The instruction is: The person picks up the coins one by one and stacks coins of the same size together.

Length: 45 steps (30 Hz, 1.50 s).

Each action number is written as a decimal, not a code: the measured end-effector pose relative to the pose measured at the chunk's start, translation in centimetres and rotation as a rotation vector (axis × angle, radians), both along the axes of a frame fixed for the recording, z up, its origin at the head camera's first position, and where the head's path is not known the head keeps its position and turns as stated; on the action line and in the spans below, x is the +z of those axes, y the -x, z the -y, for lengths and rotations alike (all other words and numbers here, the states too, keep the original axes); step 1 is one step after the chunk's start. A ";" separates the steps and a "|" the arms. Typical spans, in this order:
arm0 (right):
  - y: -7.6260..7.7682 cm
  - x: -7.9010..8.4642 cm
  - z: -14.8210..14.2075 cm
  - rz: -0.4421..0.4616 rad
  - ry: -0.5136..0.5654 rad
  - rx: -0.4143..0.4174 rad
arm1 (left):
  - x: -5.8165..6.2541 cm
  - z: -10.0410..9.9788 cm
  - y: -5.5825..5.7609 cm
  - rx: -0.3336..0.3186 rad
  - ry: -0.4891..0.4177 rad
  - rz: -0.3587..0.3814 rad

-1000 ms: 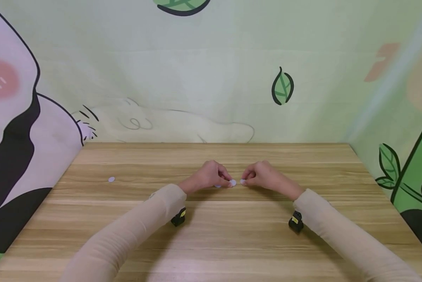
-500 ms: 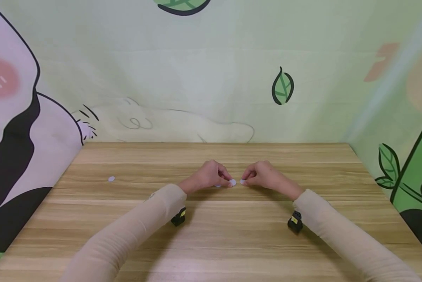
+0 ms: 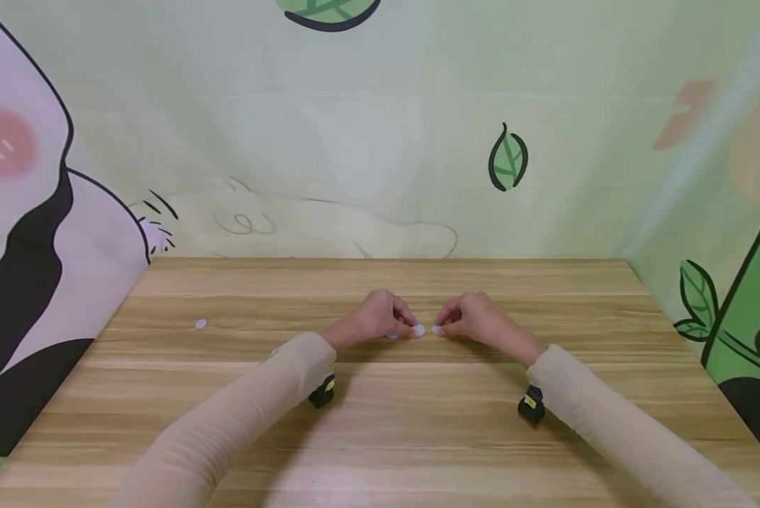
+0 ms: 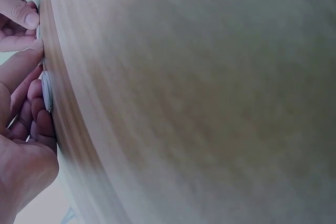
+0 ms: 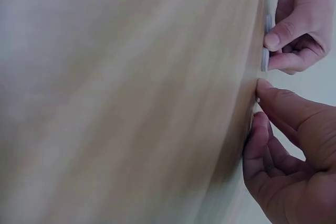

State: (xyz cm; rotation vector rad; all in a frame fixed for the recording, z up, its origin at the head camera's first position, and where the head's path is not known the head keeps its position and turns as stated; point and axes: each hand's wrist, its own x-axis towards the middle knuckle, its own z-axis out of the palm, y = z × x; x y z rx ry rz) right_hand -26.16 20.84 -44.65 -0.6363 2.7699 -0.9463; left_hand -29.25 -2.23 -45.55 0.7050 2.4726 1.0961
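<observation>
Near the middle of the table my left hand (image 3: 380,315) pinches a small white round disc (image 3: 420,329) by thumb and fingertips, flat at the wood. Partly hidden beneath that hand lies a second white disc (image 4: 47,92), beside its curled fingers in the left wrist view. A short gap to the right, my right hand (image 3: 478,317) pinches another white disc (image 3: 436,329), with most of it covered by the fingertips. The right wrist view shows my left hand (image 5: 304,22) holding its disc (image 5: 265,59) close to my right thumb.
One more white disc (image 3: 201,324) lies alone on the left of the wooden table (image 3: 380,437). Behind the table hangs a pale green cloth (image 3: 380,127) with a cartoon panda and leaves. A small black device (image 3: 322,392) hangs under each sleeve cuff.
</observation>
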 end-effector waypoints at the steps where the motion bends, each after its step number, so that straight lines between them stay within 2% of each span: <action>1: -0.1 -0.1 0.0 -0.013 -0.002 -0.002 | 0.0 0.0 0.0 0.001 -0.001 0.001; 7: -0.5 -0.3 -0.1 -0.074 -0.006 -0.012 | -0.1 0.0 -0.1 -0.003 -0.011 0.003; 13: -0.6 -0.4 -0.4 -0.077 -0.012 -0.027 | -0.2 0.0 -0.1 -0.008 -0.011 0.008; 18: -0.5 -0.5 -0.7 -0.076 -0.002 -0.008 | -0.2 0.0 -0.1 -0.002 -0.008 0.002; 25: -0.6 0.0 -0.7 -0.034 -0.021 -0.005 | 0.0 0.1 -0.1 -0.012 -0.017 0.005; 29: -0.5 0.1 -0.3 -0.063 -0.048 -0.009 | 0.0 0.1 0.0 -0.017 -0.017 0.001; 35: -0.5 0.3 -0.1 -0.111 -0.077 0.007 | 0.0 0.0 0.1 -0.041 -0.023 -0.004; 41: -0.4 0.1 -0.1 -0.108 -0.074 0.008 | 0.0 0.1 0.3 -0.087 -0.026 -0.018; 45: -0.4 0.2 -0.2 -0.104 -0.062 0.019 | 0.1 0.2 0.2 -0.097 -0.030 -0.003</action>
